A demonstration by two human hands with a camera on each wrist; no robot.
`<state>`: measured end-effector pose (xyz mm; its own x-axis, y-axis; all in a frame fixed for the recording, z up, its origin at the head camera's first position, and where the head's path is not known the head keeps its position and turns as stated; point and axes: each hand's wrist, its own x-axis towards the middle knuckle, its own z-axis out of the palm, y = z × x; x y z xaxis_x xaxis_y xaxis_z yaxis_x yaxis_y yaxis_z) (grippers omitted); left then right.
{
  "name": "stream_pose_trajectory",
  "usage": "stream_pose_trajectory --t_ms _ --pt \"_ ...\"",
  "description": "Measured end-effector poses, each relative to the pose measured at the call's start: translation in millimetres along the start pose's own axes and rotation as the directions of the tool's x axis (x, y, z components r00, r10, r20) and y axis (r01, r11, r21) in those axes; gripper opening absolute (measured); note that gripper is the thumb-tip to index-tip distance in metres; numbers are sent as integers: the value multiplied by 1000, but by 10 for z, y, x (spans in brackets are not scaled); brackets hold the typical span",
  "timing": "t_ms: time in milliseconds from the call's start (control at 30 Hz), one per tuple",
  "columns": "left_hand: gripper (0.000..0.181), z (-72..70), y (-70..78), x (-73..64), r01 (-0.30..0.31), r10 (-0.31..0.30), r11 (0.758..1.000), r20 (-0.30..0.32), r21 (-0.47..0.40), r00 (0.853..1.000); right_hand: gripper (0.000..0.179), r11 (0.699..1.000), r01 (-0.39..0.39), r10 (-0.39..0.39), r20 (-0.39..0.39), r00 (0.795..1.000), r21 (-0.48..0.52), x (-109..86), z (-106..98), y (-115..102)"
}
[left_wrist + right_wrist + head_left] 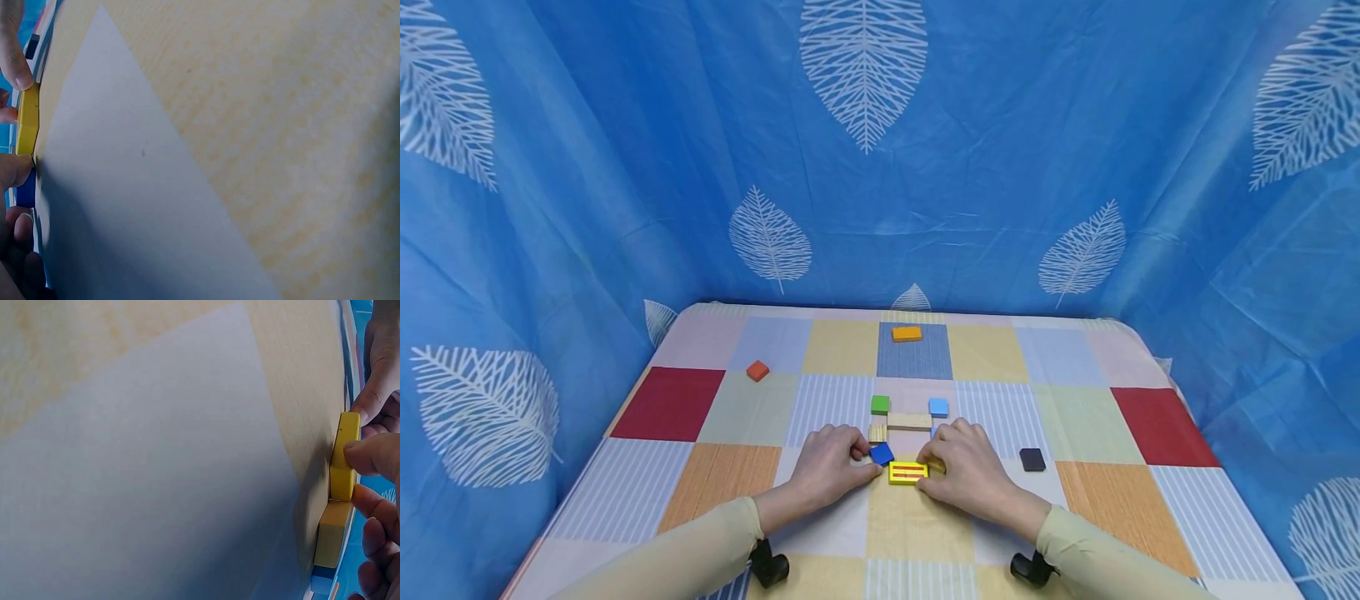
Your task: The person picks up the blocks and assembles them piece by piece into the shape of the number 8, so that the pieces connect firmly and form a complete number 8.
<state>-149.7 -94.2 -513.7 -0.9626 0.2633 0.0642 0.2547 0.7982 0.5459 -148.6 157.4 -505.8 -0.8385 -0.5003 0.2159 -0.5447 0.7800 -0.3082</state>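
My left hand (829, 468) pinches a small dark blue block (882, 454) between thumb and fingers; in the left wrist view the blue block (26, 189) shows between them. My right hand (966, 472) pinches a yellow block with red stripes (908, 473), thumb on its near side. The left thumb is at or very near the yellow block's left end in the right wrist view. A tan block (333, 532) adjoins the yellow block's other end, largely hidden by the right fingers in the head view. Beyond lie a plain wooden bar (909, 422) and a small striped block (877, 433).
A green block (880, 405) and a light blue block (938, 407) lie at the bar's far corners. A black block (1032, 459) is at right, a red-orange block (757, 371) at far left, an orange block (907, 334) at the back. Blue curtains (865, 217) surround the table.
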Motion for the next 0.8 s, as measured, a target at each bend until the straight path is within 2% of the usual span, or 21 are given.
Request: stream_pose_trajectory --t_ms 800 --pt "25 7 -15 -5 -12 12 1000 -12 7 1000 23 1000 -12 12 -1 1000 4 -8 3 0"
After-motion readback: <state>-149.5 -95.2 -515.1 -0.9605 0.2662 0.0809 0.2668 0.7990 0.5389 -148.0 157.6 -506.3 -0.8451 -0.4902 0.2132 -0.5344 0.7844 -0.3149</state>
